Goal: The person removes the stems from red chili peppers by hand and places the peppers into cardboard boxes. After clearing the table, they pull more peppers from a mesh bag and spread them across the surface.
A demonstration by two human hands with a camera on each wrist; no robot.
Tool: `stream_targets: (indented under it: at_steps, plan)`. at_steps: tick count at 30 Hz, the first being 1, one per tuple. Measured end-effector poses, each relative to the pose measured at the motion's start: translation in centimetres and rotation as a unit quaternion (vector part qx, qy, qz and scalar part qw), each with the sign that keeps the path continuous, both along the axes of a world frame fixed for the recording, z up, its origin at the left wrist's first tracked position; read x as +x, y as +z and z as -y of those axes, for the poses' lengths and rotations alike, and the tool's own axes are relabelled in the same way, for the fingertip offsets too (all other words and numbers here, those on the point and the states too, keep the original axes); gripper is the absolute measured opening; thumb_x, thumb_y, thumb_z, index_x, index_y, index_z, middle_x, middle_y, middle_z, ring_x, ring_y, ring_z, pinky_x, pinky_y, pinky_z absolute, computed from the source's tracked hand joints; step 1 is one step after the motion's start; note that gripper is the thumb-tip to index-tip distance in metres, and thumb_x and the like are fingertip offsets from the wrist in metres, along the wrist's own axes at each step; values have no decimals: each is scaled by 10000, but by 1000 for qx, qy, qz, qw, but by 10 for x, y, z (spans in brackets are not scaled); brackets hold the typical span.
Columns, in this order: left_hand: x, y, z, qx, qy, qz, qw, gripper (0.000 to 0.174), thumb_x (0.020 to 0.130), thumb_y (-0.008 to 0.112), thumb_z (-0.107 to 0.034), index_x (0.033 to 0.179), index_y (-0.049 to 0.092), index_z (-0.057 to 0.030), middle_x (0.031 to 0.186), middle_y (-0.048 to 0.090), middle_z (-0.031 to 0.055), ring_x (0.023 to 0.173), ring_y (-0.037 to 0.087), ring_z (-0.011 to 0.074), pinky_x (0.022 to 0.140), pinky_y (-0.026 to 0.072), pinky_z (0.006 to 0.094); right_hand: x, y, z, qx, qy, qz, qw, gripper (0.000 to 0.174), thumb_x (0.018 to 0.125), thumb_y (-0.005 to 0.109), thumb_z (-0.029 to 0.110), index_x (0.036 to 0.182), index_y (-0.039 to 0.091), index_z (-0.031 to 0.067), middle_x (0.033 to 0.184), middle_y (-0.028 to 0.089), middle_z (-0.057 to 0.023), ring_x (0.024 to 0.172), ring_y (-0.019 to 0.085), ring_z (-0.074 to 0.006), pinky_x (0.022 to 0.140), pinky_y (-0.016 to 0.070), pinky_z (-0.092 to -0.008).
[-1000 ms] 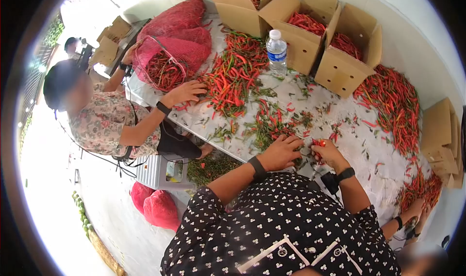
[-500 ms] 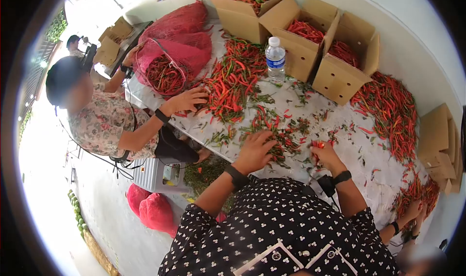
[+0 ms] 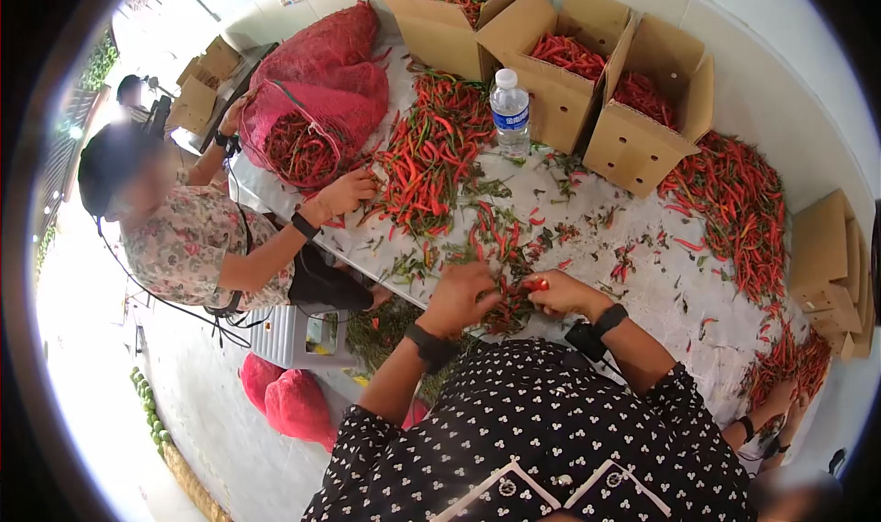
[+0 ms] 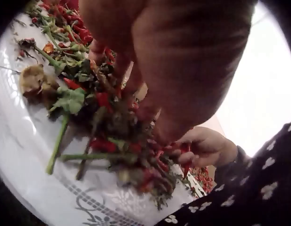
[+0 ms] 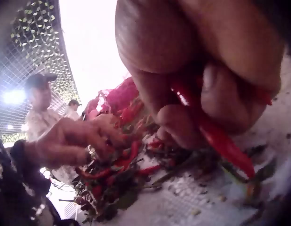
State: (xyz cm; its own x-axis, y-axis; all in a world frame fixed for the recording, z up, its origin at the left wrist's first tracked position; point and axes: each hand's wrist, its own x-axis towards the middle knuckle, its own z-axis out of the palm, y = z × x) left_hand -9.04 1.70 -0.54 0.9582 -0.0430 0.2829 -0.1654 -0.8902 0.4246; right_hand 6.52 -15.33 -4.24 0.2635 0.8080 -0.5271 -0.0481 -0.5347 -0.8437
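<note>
My right hand (image 3: 567, 294) holds red chilies low over the table; one red chili (image 5: 226, 147) sticks out below its curled fingers in the right wrist view. Just left of it, my left hand (image 3: 459, 299) reaches into a small heap of chilies, stems and wilted leaves (image 3: 507, 315). Its loosely bent fingers touch the heap, and the palm hides part of it. Green stems (image 4: 58, 143) and a brown shrivelled piece (image 4: 33, 81) lie beside that hand in the left wrist view.
A larger chili pile (image 3: 436, 155), a water bottle (image 3: 510, 118) and open cartons (image 3: 642, 150) full of chilies stand farther back. Another person's hand (image 3: 349, 194) rests by the pile, near a red mesh sack (image 3: 317, 63). More chilies (image 3: 734, 214) lie at right.
My left hand has shifted left across the heap, its fingers bending more. My right hand, still holding red chilies, has moved left and come close to it.
</note>
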Motion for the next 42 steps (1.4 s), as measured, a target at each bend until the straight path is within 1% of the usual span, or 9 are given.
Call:
stream_targets:
  at_steps: [3,8,15,21,24,29,32,34,42]
  plan:
    - [30,8,-2,-9,82,-47,995,149,718,623,-186,797,577,-69,843,564,77,801,552,279,713,397,401,0,1,-2,2,71,-48,996,328,820,544,129,1134,516,41,654,548,-10,489,478,-82,426,387,-235]
    - [73,-11,2,127,144,-99,976,190,722,611,-191,820,560,-36,834,559,124,750,566,306,631,440,435,12,-11,15,82,-89,-56,991,171,813,531,124,948,562,24,612,521,2,478,464,-77,419,375,-227]
    - [83,-31,14,156,194,-114,962,250,725,611,-194,901,533,-35,856,557,134,745,572,334,636,475,424,21,-11,32,120,-249,-54,959,126,778,543,110,872,564,30,591,499,8,462,457,-87,396,369,-239]
    - [83,-33,12,95,175,-38,979,125,744,542,-136,803,536,-26,859,564,150,666,587,331,573,478,417,15,1,21,145,-275,-90,946,66,801,543,74,843,549,23,626,505,0,505,454,-84,463,369,-218]
    - [70,-13,29,-104,82,-43,990,143,781,539,-162,845,534,-34,754,560,189,677,545,390,614,431,453,18,-9,20,181,-298,-109,931,125,779,597,132,862,573,41,633,522,4,500,476,-87,405,374,-234]
    - [61,-13,49,-216,42,-41,975,149,772,563,-136,812,517,1,667,546,211,653,543,390,577,414,439,10,23,21,176,-334,-192,906,119,781,639,145,828,577,55,621,524,2,489,466,-89,406,345,-229]
    - [59,-7,51,-214,70,-53,973,157,768,566,-134,788,513,12,658,544,212,638,543,389,565,416,435,8,24,22,173,-320,-153,919,104,784,638,135,809,574,57,608,520,7,482,460,-78,414,347,-220]
    - [59,-3,54,-197,101,-69,973,155,782,559,-142,827,559,6,667,574,174,626,580,314,574,441,383,5,20,20,241,-311,-89,915,106,783,637,133,805,568,55,599,511,15,475,447,-64,419,345,-215]
    - [72,-8,55,-218,150,-20,964,205,776,571,-180,707,562,13,609,541,169,552,550,298,520,409,383,4,22,15,263,-304,115,908,123,776,641,134,777,555,46,592,501,22,488,433,-49,430,344,-217]
